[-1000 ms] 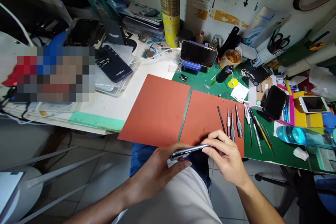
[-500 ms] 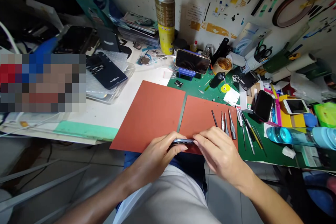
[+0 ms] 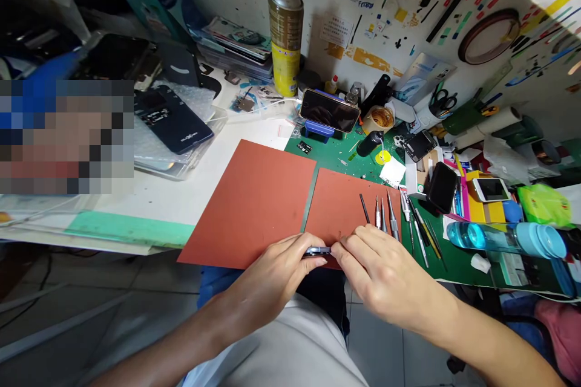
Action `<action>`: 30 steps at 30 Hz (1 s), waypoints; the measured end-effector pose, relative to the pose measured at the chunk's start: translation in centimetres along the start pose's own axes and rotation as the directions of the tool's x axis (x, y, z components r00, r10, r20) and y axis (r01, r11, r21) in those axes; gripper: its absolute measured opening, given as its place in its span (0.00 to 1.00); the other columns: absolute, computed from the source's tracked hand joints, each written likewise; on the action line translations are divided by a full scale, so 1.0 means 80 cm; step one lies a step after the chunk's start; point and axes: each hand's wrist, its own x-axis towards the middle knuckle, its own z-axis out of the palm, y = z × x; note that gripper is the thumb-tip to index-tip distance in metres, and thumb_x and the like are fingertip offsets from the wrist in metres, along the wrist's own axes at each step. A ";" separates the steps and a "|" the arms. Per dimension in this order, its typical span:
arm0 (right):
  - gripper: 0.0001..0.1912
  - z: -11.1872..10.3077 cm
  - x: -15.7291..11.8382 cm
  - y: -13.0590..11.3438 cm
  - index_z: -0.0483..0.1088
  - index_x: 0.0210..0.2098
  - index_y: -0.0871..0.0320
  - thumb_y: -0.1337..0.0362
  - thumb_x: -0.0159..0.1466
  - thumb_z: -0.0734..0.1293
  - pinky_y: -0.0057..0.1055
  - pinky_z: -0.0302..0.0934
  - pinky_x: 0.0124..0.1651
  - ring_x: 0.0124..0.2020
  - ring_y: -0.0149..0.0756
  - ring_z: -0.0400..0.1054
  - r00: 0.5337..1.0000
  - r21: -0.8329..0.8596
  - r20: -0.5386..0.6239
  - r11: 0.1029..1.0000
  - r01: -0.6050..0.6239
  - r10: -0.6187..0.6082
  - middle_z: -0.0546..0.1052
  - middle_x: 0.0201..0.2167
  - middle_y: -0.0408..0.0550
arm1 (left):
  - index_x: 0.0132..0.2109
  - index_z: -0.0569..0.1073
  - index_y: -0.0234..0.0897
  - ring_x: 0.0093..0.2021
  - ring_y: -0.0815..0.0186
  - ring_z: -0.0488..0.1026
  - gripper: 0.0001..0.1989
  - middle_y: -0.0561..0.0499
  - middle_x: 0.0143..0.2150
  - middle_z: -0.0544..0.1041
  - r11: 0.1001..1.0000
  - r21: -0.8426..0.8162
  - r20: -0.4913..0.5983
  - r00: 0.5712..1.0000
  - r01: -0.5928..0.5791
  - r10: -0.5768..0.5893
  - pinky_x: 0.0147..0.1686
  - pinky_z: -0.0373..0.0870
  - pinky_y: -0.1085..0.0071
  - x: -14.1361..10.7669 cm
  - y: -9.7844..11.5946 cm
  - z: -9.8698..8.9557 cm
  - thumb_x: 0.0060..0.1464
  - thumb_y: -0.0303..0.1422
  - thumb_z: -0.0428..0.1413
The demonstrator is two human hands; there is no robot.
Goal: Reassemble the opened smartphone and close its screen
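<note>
A phone (image 3: 316,251), seen nearly edge-on, is held over the front edge of the brown mats. Its left part is gripped by my left hand (image 3: 284,266), thumb below and fingers above. My right hand (image 3: 374,266) has its fingertips pinched together at the phone's right end; whether they hold the phone itself or something small there is hidden. Beneath and behind my hands lie the left brown mat (image 3: 254,199) and the right brown mat (image 3: 338,202). Several thin metal tools (image 3: 382,214) lie just beyond my right hand.
A phone on a blue stand (image 3: 330,112) stands at the back, beside a spray can (image 3: 285,36). On the right are a blue bottle (image 3: 503,239), a white phone (image 3: 491,190) and a black phone (image 3: 441,187). A dark phone panel (image 3: 175,120) lies on bubble wrap at left.
The camera view has shifted slightly. My right hand has turned a little at the phone's right end, its fingers drawn closer together; my left hand keeps its grip.
</note>
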 end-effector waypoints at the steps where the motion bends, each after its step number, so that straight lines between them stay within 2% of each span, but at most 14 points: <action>1: 0.13 0.000 0.001 -0.001 0.79 0.39 0.66 0.79 0.72 0.63 0.39 0.58 0.33 0.30 0.41 0.60 1.000 -0.015 0.000 1.000 0.016 -0.016 0.74 0.29 0.50 | 0.52 0.75 0.43 0.48 0.61 0.83 0.12 0.53 0.49 0.84 1.000 0.009 0.011 1.000 0.001 -0.001 0.51 0.76 0.67 0.000 0.001 0.000 0.77 0.29 0.47; 9: 0.14 0.004 0.004 0.000 0.79 0.36 0.65 0.79 0.72 0.62 0.39 0.55 0.31 0.28 0.40 0.59 0.999 -0.015 -0.013 0.999 0.039 -0.039 0.73 0.27 0.50 | 0.52 0.74 0.41 0.48 0.61 0.83 0.13 0.50 0.49 0.82 0.997 -0.024 0.048 0.996 0.078 -0.077 0.50 0.76 0.65 0.000 0.009 -0.001 0.77 0.30 0.45; 15: 0.13 0.015 -0.002 0.006 0.77 0.50 0.67 0.74 0.77 0.60 0.38 0.62 0.36 0.33 0.40 0.65 0.991 0.223 0.049 0.966 -0.129 0.121 0.79 0.36 0.53 | 0.49 0.75 0.44 0.47 0.62 0.82 0.11 0.53 0.47 0.83 0.981 -0.118 0.001 0.988 0.155 -0.156 0.49 0.74 0.68 0.003 0.006 -0.001 0.75 0.31 0.47; 18: 0.11 0.023 -0.003 0.009 0.77 0.50 0.64 0.69 0.79 0.62 0.37 0.64 0.38 0.34 0.39 0.66 0.981 0.339 0.075 0.921 -0.192 0.176 0.78 0.35 0.52 | 0.50 0.74 0.44 0.47 0.62 0.81 0.10 0.52 0.47 0.83 0.969 -0.153 0.001 0.981 0.193 -0.195 0.48 0.74 0.68 0.005 0.009 -0.001 0.76 0.33 0.47; 21: 0.11 0.027 -0.002 0.012 0.77 0.48 0.62 0.68 0.79 0.62 0.35 0.66 0.39 0.35 0.38 0.67 0.973 0.462 0.095 0.857 -0.229 0.208 0.79 0.35 0.51 | 0.51 0.73 0.44 0.48 0.62 0.81 0.10 0.51 0.48 0.82 0.957 -0.190 0.007 0.975 0.218 -0.221 0.49 0.74 0.67 0.005 0.014 -0.001 0.76 0.36 0.47; 25: 0.10 0.027 0.000 0.016 0.78 0.48 0.60 0.68 0.79 0.63 0.35 0.67 0.42 0.37 0.38 0.69 0.967 0.580 0.131 0.774 -0.255 0.220 0.81 0.36 0.50 | 0.50 0.73 0.43 0.48 0.62 0.80 0.12 0.50 0.48 0.82 0.960 -0.188 0.007 0.978 0.208 -0.210 0.49 0.73 0.66 0.004 0.016 -0.001 0.77 0.37 0.45; 30: 0.12 0.027 0.000 0.019 0.78 0.44 0.59 0.68 0.79 0.63 0.35 0.66 0.41 0.36 0.37 0.68 0.969 0.599 0.134 0.761 -0.247 0.209 0.81 0.36 0.50 | 0.50 0.74 0.43 0.48 0.61 0.81 0.14 0.49 0.49 0.83 0.984 -0.125 -0.010 0.991 0.129 -0.132 0.49 0.73 0.66 0.005 0.013 -0.001 0.77 0.34 0.43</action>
